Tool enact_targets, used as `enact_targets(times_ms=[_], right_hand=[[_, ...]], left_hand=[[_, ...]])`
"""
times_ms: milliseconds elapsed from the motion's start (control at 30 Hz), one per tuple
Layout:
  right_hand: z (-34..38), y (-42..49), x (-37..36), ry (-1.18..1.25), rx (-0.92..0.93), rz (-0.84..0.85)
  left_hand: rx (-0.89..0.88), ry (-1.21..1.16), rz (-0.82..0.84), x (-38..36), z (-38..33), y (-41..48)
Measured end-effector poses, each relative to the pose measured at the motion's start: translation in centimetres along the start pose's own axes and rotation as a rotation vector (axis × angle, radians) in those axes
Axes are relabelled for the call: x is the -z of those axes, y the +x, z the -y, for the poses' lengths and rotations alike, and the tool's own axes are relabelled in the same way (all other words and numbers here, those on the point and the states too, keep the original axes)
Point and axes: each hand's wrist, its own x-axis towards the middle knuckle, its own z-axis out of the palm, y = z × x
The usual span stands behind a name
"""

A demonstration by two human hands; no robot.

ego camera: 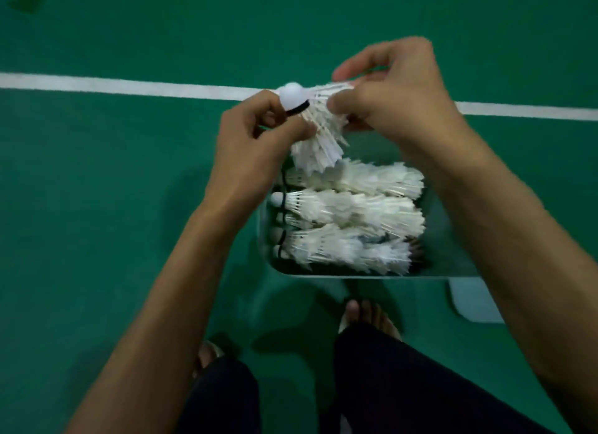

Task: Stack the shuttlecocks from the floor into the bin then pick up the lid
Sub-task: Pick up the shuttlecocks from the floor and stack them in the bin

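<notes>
Above the clear bin I hold white feather shuttlecocks in both hands. My left hand pinches one shuttlecock near its cork, its feathers pointing down at the bin. My right hand grips the feather end of another shuttlecock, whose white cork points left. Inside the bin lie several stacked rows of shuttlecocks, corks to the left. The pale lid lies on the floor at the bin's near right corner, partly hidden by my right forearm.
The floor is a green court with a white line running across behind my hands. My two feet in sandals and dark trouser legs stand just in front of the bin.
</notes>
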Motion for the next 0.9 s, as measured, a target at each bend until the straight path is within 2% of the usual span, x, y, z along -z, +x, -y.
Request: enact_targets(times_ms=[100,200,300,400,633,767,900], right_hand=[[-4.6,-2.8,5.7,-0.023,-0.151,-0.016],[-9.3,-4.6,8.3,-0.216,-0.302,0.022],[-12.6,-5.5,7.3,-0.361,-0.414,0.181],[-14.2,-5.6,4.5,-0.453,-0.455,0.254],[-13.4,-4.8,-0.2,-0.260,-0.506,0.308],[-13.8,-4.7,-0.2,-0.201,-0.555,0.328],[-13.4,-5.2,1.9,-0.229,-0.525,0.383]], left_hand=[[-0.020,0.053,0.072,-4.4,1.1,-1.2],[0.017,0.149,0.056,-7.1,2.4,-2.3],[0.067,0.303,0.061,-7.7,3.5,-2.5],[0.080,0.489,0.073,-6.9,4.5,-2.0],[0.118,0.602,0.024,-4.3,5.2,-1.9],[0.112,0.619,0.046,-4.6,5.3,-2.1],[0.067,0.621,0.103,-5.9,5.2,-2.8]])
